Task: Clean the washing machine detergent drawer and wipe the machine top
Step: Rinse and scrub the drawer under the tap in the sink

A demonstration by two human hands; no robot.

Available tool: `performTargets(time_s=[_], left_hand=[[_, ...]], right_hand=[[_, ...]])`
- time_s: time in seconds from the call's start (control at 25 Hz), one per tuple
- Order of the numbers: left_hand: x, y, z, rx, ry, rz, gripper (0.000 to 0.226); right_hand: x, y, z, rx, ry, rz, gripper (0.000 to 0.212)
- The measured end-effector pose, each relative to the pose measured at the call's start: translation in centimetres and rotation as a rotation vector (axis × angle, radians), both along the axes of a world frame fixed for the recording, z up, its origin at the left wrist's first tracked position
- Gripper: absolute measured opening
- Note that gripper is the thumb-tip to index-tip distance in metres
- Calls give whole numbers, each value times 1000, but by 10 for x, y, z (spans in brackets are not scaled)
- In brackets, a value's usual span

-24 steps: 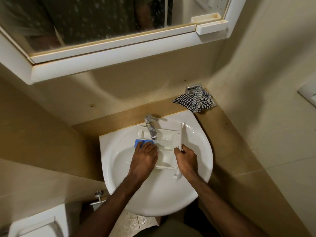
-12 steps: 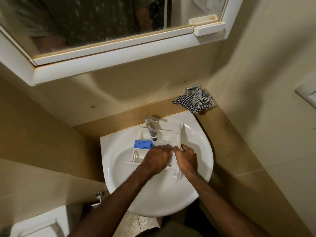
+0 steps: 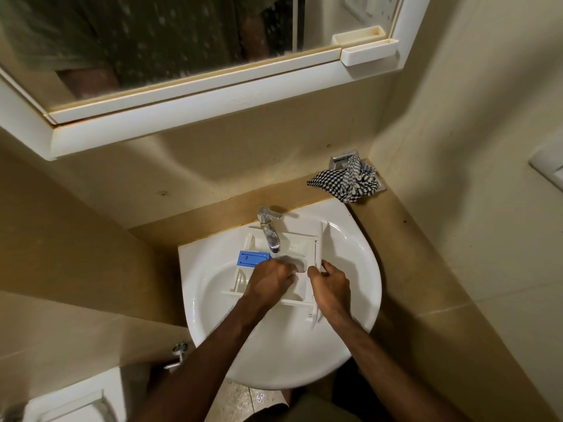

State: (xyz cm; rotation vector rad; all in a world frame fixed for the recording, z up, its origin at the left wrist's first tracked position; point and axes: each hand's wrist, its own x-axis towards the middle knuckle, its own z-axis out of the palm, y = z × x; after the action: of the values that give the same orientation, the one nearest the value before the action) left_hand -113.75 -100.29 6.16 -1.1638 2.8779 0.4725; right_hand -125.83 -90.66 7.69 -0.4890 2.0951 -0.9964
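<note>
Mirror cabinet (image 3: 213,95), white-framed, mounted on the beige wall above the basin; its glass reflects part of the person standing in front. A small white shelf (image 3: 368,53) projects from the frame's right end.

Wash basin (image 3: 350,300), white and rounded, set against a tan counter (image 3: 396,233) in the corner of the room. A chrome tap (image 3: 269,229) stands at the basin's back edge, its spout reaching forward over the bowl.

Detergent drawer (image 3: 301,248), white plastic with several compartments, lies flat across the basin, directly under the tap spout. Its long front panel runs along the right side, toward the person. A blue insert (image 3: 251,258) sits in the drawer's left compartment.

Left hand (image 3: 269,281) reaches into the middle of the drawer just right of the blue insert; the fingers are bent down onto the plastic near a blurred pale patch, and whether this grip holds anything cannot be told. Right hand (image 3: 330,284) has its grip closed on the drawer's right edge beside the front panel, thumb and fingers curled round the rim.

Checked cloth (image 3: 347,181), black and white, lies crumpled on the counter's back right corner, partly covering a chrome fitting (image 3: 342,158), well apart from the drawer.

Small chrome valve (image 3: 178,353) below the basin at left.
</note>
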Motion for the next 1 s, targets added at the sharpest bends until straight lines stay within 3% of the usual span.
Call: performTargets(time_s=[0.12, 0.24, 0.36, 0.44, 0.52, 0.6, 0.68, 0.72, 0.88, 0.92, 1.0], left_hand=[[12, 14, -2, -37, 129, -96, 27], [32, 26, -8, -202, 214, -104, 23], [54, 43, -10, -332, 325, 123, 25], [66, 60, -5, -294, 431, 412, 30], [71, 77, -3, -66, 586, 814, 53], [69, 87, -3, 415, 749, 1076, 77], [65, 88, -9, 896, 877, 1050, 72], [64, 86, -10, 1007, 926, 990, 62], [61, 79, -10, 1033, 969, 906, 43], [62, 78, -9, 1027, 960, 895, 41], [66, 73, -8, 995, 952, 871, 40]], right_hand=[[7, 13, -8, -13, 18, -36, 38], [13, 36, -16, 4, -16, -110, 51], [18, 56, -24, 18, -60, -149, 68], [24, 62, -30, 9, -112, -190, 67], [34, 66, -34, -26, -158, -248, 64], [47, 69, -33, -72, -185, -288, 64], [54, 71, -33, -117, -208, -312, 63], [55, 72, -35, -123, -214, -317, 63], [54, 79, -39, -126, -269, -258, 70], [54, 83, -36, -87, -229, -217, 74], [53, 90, -23, 19, 56, -89, 84]])
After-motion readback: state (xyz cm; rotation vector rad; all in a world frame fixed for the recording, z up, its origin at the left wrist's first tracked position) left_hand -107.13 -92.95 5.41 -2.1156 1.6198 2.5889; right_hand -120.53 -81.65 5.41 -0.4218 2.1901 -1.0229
